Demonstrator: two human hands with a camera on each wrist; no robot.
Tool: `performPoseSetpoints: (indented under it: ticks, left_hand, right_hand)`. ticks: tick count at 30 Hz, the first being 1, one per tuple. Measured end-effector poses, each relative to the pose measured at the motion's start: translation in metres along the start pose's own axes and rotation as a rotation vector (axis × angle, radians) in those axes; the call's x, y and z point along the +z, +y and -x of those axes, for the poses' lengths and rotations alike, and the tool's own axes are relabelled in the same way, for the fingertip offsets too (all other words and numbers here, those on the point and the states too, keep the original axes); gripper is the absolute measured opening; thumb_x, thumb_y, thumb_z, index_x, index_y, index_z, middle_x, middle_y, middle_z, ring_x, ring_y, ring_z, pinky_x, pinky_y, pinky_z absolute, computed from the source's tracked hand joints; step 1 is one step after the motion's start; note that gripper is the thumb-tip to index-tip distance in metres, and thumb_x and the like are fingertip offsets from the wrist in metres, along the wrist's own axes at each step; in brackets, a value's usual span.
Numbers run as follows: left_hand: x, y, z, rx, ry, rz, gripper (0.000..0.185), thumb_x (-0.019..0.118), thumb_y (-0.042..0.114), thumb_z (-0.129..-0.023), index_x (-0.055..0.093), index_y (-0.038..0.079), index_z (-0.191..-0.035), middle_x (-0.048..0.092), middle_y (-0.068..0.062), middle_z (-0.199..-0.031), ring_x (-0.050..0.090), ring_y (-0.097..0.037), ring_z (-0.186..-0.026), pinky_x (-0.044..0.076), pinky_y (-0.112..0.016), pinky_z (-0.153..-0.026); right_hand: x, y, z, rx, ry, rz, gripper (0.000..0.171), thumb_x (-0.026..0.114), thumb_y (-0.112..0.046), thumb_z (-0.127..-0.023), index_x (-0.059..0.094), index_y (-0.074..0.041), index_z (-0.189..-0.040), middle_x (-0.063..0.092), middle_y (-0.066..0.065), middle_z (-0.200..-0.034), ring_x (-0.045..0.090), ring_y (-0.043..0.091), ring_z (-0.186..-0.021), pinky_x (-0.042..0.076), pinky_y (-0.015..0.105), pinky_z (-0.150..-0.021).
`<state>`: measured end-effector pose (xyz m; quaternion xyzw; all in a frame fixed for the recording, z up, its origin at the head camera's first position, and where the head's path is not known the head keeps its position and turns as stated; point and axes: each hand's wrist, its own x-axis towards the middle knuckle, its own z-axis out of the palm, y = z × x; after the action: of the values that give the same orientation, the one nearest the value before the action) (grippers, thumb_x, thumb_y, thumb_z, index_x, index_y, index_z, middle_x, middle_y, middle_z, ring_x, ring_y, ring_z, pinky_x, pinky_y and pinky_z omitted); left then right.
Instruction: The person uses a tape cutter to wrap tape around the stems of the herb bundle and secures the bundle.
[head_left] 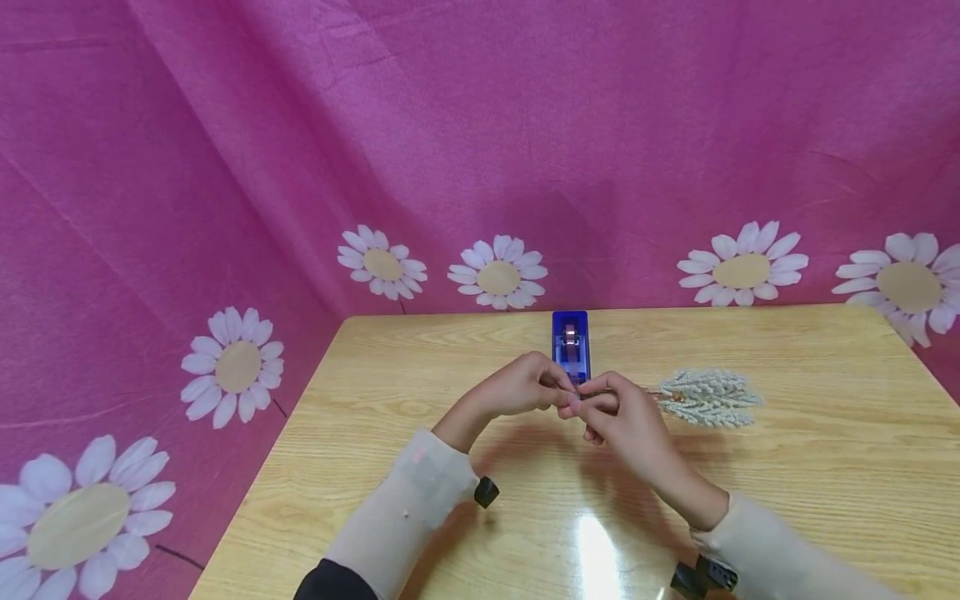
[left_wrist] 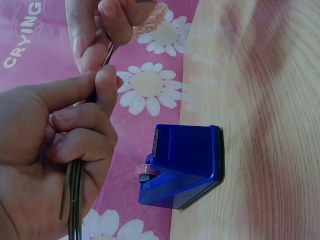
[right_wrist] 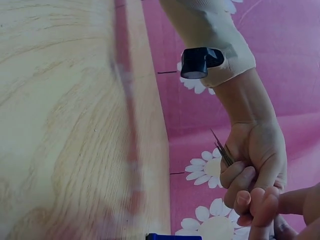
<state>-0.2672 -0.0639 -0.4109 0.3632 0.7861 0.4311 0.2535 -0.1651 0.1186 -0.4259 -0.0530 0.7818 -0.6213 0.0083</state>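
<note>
both hands, left hand and right hand, pinch the stems with curled fingers; the sprig lies lengthwise rightward, nearer the right hand.

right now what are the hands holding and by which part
Both the left hand and right hand grip a white dried sprig by its thin dark stems.

A light wooden table with clear grain fills the near part of the room. Behind it and along its left edge hangs a creased pink cloth backdrop printed with white daisies. Overhead light glares off the tabletop near its front edge.
</note>
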Motion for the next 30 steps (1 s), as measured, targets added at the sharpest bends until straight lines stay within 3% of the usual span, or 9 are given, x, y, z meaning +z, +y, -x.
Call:
performPoseSetpoints:
  ticks: [7,13,16,21,26,30]
  left_hand:
    - [-0.002,0.0,0.001,0.006,-0.018,0.011,0.015,0.062,0.0,-0.099,0.077,-0.004,-0.1,0.067,0.004,-0.072,0.042,-0.006,-0.056,0.039,-0.022,-0.053]
    - [-0.002,0.0,0.002,0.004,-0.01,0.009,0.022,0.056,0.004,-0.099,0.078,0.001,-0.095,0.07,0.0,-0.072,0.043,-0.008,-0.058,0.039,-0.023,-0.056]
    - [0.0,0.001,0.002,-0.006,0.0,0.017,0.02,0.061,0.008,-0.101,0.078,0.003,-0.091,0.069,-0.005,-0.071,0.041,-0.008,-0.056,0.036,-0.023,-0.054]
    - [0.001,0.0,-0.001,-0.007,0.004,-0.017,0.018,0.067,0.011,-0.101,0.077,0.004,-0.087,0.066,-0.009,-0.067,0.037,-0.008,-0.052,0.031,-0.023,-0.05]
    - [0.001,0.0,0.0,-0.003,0.006,-0.074,0.02,0.068,0.012,-0.101,0.077,-0.001,-0.088,0.065,-0.002,-0.063,0.037,-0.007,-0.051,0.031,-0.023,-0.05]
    - [-0.001,-0.001,0.001,-0.004,0.01,-0.099,0.02,0.069,0.013,-0.1,0.077,0.0,-0.088,0.068,-0.009,-0.065,0.038,-0.006,-0.051,0.032,-0.022,-0.05]
  right_hand:
    - [0.001,0.004,0.004,-0.03,0.013,0.014,0.018,0.065,-0.004,-0.101,0.051,0.002,-0.11,0.079,0.014,-0.094,0.066,0.026,-0.062,0.055,0.027,-0.058]
    - [0.002,0.011,0.006,-0.026,0.022,0.012,0.018,0.065,-0.003,-0.101,0.048,0.002,-0.107,0.078,0.017,-0.094,0.068,0.033,-0.063,0.057,0.033,-0.058]
    - [0.003,0.015,0.006,-0.023,0.021,0.011,0.018,0.064,-0.003,-0.101,0.048,0.001,-0.106,0.078,0.019,-0.095,0.068,0.035,-0.063,0.057,0.035,-0.057]
    - [0.002,0.017,0.006,-0.016,0.008,-0.003,0.017,0.064,-0.003,-0.101,0.049,0.002,-0.105,0.077,0.023,-0.099,0.07,0.035,-0.065,0.059,0.036,-0.059]
    - [-0.001,0.01,0.007,0.004,-0.043,-0.003,0.019,0.067,-0.007,-0.101,0.052,0.003,-0.107,0.077,0.02,-0.086,0.074,0.035,-0.069,0.062,0.041,-0.062]
    - [-0.011,-0.004,0.007,-0.014,-0.082,0.044,0.017,0.066,-0.008,-0.101,0.055,0.003,-0.108,0.078,0.016,-0.089,0.075,0.029,-0.072,0.062,0.038,-0.065]
